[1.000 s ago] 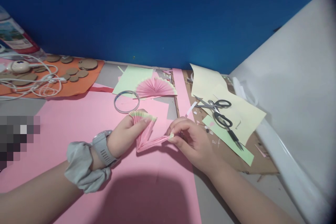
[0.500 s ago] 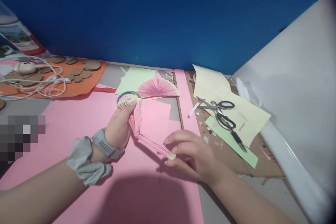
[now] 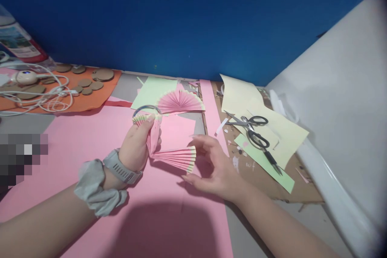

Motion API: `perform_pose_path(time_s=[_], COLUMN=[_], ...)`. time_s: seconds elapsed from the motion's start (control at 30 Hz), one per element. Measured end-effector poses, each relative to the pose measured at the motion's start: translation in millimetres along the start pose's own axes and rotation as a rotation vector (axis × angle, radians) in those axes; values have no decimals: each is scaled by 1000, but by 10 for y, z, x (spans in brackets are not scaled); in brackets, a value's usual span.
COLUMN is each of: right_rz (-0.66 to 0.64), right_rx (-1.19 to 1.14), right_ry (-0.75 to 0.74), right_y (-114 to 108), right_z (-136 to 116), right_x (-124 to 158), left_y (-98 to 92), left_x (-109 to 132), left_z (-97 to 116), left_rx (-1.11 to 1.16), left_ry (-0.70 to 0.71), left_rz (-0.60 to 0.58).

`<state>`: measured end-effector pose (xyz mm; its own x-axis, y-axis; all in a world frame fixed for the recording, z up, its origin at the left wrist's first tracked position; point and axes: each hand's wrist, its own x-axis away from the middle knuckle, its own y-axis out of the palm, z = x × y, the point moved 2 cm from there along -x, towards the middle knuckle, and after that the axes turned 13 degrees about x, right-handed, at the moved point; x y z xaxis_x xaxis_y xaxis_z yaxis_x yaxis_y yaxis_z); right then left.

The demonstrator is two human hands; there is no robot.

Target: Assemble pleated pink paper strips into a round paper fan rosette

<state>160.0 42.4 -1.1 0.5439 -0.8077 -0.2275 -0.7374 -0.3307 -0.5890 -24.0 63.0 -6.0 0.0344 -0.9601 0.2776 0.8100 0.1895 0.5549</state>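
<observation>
The left hand (image 3: 135,149) pinches one end of a pleated pink paper fan (image 3: 169,151) between thumb and fingers, so its grip is closed on the folded stack. The fan lies just above a large pink sheet (image 3: 90,145) in the middle of the table, and its free pleats spread out toward three o'clock. The right hand (image 3: 211,165) is open, with the fingers loosely curled. Its fingertips are just beside the loose edge of the fan, and I cannot tell if they touch it; it holds nothing firmly.

At twelve o'clock from the left hand lies a clear ring (image 3: 146,111), which looks like a tape roll, and behind it, a little toward one o'clock, a second fan (image 3: 179,101) is already opened on a light green sheet (image 3: 151,88). At about two o'clock from the right hand are scissors (image 3: 252,127) on yellow paper (image 3: 281,129). Far at ten o'clock are white cables (image 3: 39,94) and brown card circles (image 3: 90,80) on orange paper.

In my judgement the risk is in the loose side. Because only one end is pinched, the pleats may spring open unevenly or slip out of order. If the left pinch relaxes, the stack can fall apart on the sheet. A strong pull by the right hand could tear a thin fold.
</observation>
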Motion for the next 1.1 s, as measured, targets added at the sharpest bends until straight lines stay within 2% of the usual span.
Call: perform_pose_path(time_s=[0.1,0.3,0.47,0.63,0.77,0.87,0.93,1.03,1.1], right_rz=[-38,-70,-40,-65,69,175,145,50,46], right_rx=[184,296,374,486,681,874,967,917,833], right_ry=[8,31,-122,-264,-344,-326,-265,-197,-224], right_y=[-19,24,55,79,72,82,117,186,220], right_z=[-12,-38,-58,-96,-149,-187,-204,-232,-256], right_x=[-10,-29,-60,-88,-50,-16,-9,-12,-10], left_y=[8,19,11,59,117,111,96,83,82], left_x=[-2,-5,-1,70,154,186,196,214,227], left_z=[1,9,20,-34,-115,-134,-127,-101,-91], left_rx=[67,126,84,32,-1,-69,-146,-228,-259], left_ry=[19,54,64,76,93,151,194,272,301], left_rz=[-5,25,38,44,2,22,45,73,77])
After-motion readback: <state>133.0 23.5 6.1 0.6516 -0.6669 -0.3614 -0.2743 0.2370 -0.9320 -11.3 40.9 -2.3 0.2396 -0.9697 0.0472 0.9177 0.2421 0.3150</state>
